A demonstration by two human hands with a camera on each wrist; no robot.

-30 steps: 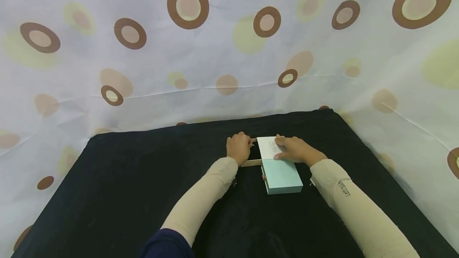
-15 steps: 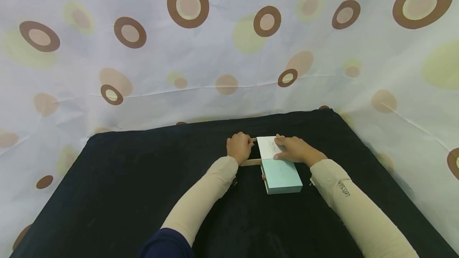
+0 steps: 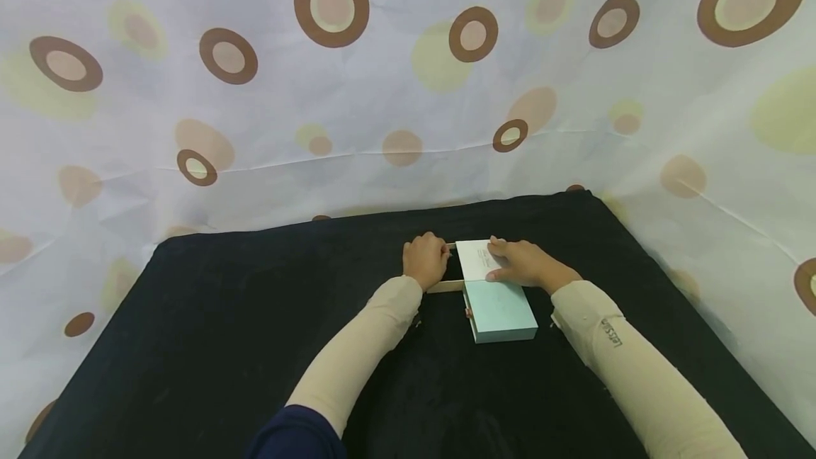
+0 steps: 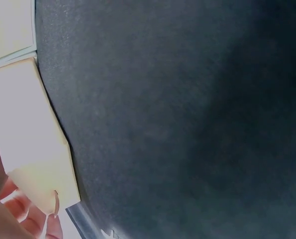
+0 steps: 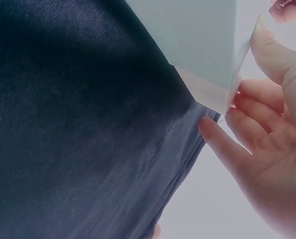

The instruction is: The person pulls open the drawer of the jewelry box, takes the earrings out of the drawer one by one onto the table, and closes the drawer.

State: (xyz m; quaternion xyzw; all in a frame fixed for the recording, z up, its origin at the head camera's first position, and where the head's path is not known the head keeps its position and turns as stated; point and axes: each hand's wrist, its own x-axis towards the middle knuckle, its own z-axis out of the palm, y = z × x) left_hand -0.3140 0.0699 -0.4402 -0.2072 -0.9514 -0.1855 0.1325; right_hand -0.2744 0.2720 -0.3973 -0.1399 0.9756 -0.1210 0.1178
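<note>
A pale mint box lies on the black cloth, with a printed white panel at its far part. A cream-sided drawer sticks out leftward from under that panel. My left hand grips the drawer's outer end with curled fingers. In the left wrist view the same drawer shows its pale wall, with a small tan tab near the fingertips. My right hand holds the white part from the right. In the right wrist view, thumb and fingers clasp the box's corner.
Black cloth covers the table around the box. A white curtain with brown and yellow circles hangs behind and at the sides. A small orange-brown tab shows on the mint part's left side.
Hands, drawer and box keep their places on the cloth. Only the head view has shifted very slightly.
</note>
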